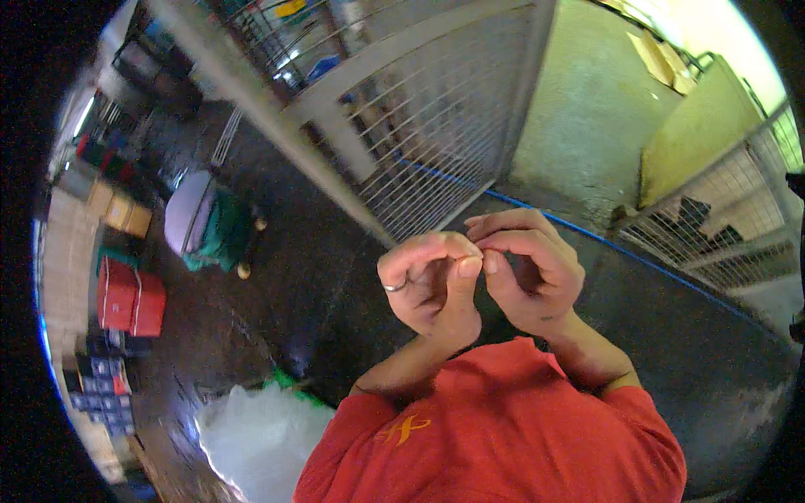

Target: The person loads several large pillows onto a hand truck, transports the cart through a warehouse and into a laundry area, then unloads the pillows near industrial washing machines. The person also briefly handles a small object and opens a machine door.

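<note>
Both my hands are raised in front of my red shirt (503, 436), close together at the middle of the view. My left hand (432, 281), with a ring on one finger, has its thumb and forefinger pressed into a pinch. Beside it my right hand (537, 268) makes a matching pinch, and the fingertips of the two hands meet. Anything held between them is too small or too hidden to make out. Beyond the hands stands a metal mesh gate (436, 142).
A blue line or hose (587, 230) crosses the dark wet floor (293, 293). Left, a person in green (222, 226) bends near red boxes (132, 298) and stacked cartons (105, 390). A white sheet-like bulk (260, 436) lies lower left. Another mesh panel (721, 218) stands right.
</note>
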### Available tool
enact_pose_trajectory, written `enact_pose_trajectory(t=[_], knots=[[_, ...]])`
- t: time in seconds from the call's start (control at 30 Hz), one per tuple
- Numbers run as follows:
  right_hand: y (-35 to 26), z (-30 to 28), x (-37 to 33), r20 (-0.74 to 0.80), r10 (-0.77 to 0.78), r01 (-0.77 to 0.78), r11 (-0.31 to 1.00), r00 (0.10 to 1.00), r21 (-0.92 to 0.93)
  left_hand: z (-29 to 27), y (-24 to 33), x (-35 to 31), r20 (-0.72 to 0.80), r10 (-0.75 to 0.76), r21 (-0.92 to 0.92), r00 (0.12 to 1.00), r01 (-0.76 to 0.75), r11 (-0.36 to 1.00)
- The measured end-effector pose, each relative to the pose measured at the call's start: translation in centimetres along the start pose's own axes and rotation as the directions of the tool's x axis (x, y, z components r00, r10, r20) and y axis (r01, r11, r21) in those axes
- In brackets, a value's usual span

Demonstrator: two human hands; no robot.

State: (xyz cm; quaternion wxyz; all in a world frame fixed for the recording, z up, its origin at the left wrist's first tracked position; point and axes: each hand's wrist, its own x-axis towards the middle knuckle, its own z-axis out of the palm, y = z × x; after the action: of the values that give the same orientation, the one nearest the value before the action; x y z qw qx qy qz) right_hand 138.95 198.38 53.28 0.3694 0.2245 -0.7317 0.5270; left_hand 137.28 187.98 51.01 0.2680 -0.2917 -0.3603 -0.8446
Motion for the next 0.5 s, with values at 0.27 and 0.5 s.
enact_pose_trajectory(t=[0.27,0.5], knots=[[3.3,-21.4,-0.5,-0.153,0.025,-0.057,0.976,0.988,-0.21,17.9,-10.0,-5.4,0.127,-0.308,0.091,0.943,0.298,0.95],[9.2,-33.3,2.7,-0.214,0.059,-0.096,0.981,0.975,-0.169,27.0,-20.7,-5.6,0.276,-0.26,0.004,0.926,0.269,0.963]])
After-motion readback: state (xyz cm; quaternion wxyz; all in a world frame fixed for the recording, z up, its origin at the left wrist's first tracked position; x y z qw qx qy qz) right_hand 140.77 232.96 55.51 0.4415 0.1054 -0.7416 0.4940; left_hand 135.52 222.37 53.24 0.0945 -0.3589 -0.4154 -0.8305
